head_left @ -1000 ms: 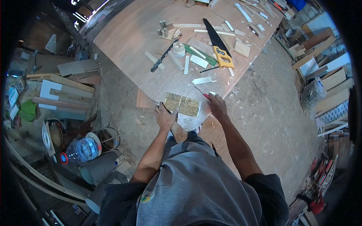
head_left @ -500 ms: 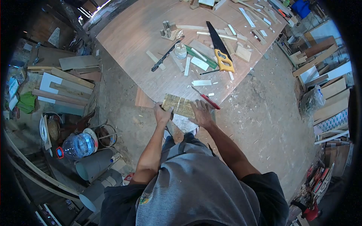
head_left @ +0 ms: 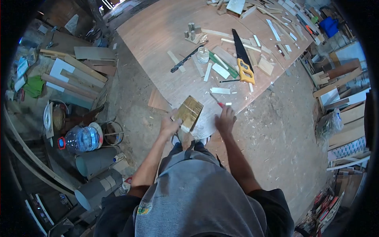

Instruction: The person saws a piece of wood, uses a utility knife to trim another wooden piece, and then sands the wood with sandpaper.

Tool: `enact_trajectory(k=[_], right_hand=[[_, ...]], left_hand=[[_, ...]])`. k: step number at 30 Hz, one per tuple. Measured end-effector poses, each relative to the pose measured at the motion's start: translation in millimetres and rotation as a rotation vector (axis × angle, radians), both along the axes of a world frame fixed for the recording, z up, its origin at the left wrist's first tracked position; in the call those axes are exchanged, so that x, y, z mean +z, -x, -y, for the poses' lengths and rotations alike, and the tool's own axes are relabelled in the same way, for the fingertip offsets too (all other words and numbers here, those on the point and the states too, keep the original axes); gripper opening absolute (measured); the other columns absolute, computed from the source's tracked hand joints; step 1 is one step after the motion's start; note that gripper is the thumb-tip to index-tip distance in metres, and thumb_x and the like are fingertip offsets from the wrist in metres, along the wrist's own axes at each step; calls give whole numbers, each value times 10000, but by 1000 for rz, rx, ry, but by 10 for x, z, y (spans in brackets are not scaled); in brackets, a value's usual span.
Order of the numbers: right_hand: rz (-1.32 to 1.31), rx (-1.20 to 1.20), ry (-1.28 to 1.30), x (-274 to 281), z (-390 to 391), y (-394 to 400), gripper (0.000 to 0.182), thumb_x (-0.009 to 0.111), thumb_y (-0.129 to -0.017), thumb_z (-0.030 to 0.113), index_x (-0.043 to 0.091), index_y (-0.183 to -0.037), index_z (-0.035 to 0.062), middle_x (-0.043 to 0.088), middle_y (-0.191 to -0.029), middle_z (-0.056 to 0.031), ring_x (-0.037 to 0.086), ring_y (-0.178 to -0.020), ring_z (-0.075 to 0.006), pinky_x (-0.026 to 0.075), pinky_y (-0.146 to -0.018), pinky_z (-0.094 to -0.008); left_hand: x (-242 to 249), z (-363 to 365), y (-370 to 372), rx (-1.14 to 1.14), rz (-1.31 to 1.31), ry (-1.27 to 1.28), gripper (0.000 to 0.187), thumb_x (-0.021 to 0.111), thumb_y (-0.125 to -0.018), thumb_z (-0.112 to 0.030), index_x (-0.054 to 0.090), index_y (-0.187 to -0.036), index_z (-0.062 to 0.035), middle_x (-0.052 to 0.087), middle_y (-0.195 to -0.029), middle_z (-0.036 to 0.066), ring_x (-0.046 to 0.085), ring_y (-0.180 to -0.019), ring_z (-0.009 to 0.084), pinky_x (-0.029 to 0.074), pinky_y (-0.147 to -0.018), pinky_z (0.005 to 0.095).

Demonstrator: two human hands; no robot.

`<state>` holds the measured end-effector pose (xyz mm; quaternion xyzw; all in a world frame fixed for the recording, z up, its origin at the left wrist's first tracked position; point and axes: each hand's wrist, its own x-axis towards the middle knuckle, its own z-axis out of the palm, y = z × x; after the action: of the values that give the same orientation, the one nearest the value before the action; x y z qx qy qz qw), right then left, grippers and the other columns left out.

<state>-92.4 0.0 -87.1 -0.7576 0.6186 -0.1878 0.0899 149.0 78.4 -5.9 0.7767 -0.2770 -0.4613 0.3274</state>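
A brownish rectangular block [head_left: 189, 111] is tilted over the near corner of the wooden table [head_left: 158, 59]. My left hand [head_left: 170, 125] is closed on its lower left side. To the right, my right hand [head_left: 226, 119] is closed around the red handle of a thin tool [head_left: 219, 103], whose blade points up and left across the tabletop; its fingers cover most of the handle. Beyond it are a white strip [head_left: 220, 91] and a handsaw [head_left: 245, 71] with a yellow handle.
On the table are a glass jar [head_left: 203, 55], a long dark tool [head_left: 188, 58], a green strip [head_left: 233, 71] and several wood offcuts [head_left: 265, 66]. A large water bottle [head_left: 83, 139] lies at the left. Boards [head_left: 337, 85] lean at the right.
My right hand has let go of the block and closed on the red-handled tool. The block has turned and tilted in my left hand. The view has shifted slightly.
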Motion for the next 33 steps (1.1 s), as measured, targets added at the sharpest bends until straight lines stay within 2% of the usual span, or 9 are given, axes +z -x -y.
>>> enact_trajectory(k=[6,9,11,12,14,16,23,30,33], right_hand=[[-216,42,-185,-535,396,284,266,642,-892,166,529,-1098,41,579,-1116,-177,563,-1049,-370,445,-840,-549],[112,109,-118,-479,266,307,197,586,-933,160,518,-1083,52,604,-985,-186,602,-930,-391,471,-764,-515],[330,132,-594,-348,-10,221,193,528,-966,186,509,-1121,71,596,-843,-173,610,-761,-365,471,-661,-470],[623,318,-212,-374,-223,173,235,494,-995,253,503,-1169,95,572,-767,-142,575,-654,-305,460,-606,-442],[1008,285,-545,-629,-556,-5,353,444,-1034,361,504,-1231,73,627,-868,-172,641,-782,-370,488,-676,-445],[655,260,-416,54,-679,-220,385,386,-1052,294,518,-1251,-7,622,-1048,-276,620,-972,-433,474,-762,-524],[479,163,-554,454,-668,-448,369,395,-1054,307,550,-1116,-21,638,-908,-316,616,-871,-517,460,-773,-575],[237,50,-557,297,-473,-718,432,352,-1051,366,548,-1120,-13,637,-863,-365,619,-872,-552,476,-771,-616],[286,-39,-570,163,-525,-674,454,352,-1048,365,570,-1081,-31,647,-899,-343,624,-874,-546,485,-800,-600]], left_hand=[[-173,313,-276,36,147,242,425,638,-760,-95,674,-1173,-2,730,-902,168,702,-808,233,541,-744,354],[-92,577,-233,96,293,135,316,636,-764,-110,685,-1060,-11,722,-866,185,703,-814,266,538,-756,386],[-109,702,-158,121,391,216,289,646,-776,-145,666,-1039,-26,696,-864,196,686,-830,301,528,-781,406],[-196,783,-116,111,381,218,289,646,-776,-145,666,-1039,-26,696,-864,196,686,-830,301,528,-781,406],[-433,916,-47,165,530,445,252,637,-814,-127,633,-1047,-32,665,-882,151,652,-825,281,511,-784,397],[-315,1024,19,148,360,453,220,600,-832,-98,625,-1041,-36,654,-913,128,632,-835,244,504,-779,368],[-142,1097,46,45,-28,436,138,486,-895,-40,571,-1003,-30,654,-931,116,607,-867,181,492,-781,303],[-171,1167,41,11,-25,459,97,542,-900,-72,573,-979,-24,639,-854,125,634,-812,185,513,-724,340],[-357,1255,59,-129,376,604,172,544,-887,-89,590,-1025,2,653,-866,170,653,-831,268,514,-775,394]])
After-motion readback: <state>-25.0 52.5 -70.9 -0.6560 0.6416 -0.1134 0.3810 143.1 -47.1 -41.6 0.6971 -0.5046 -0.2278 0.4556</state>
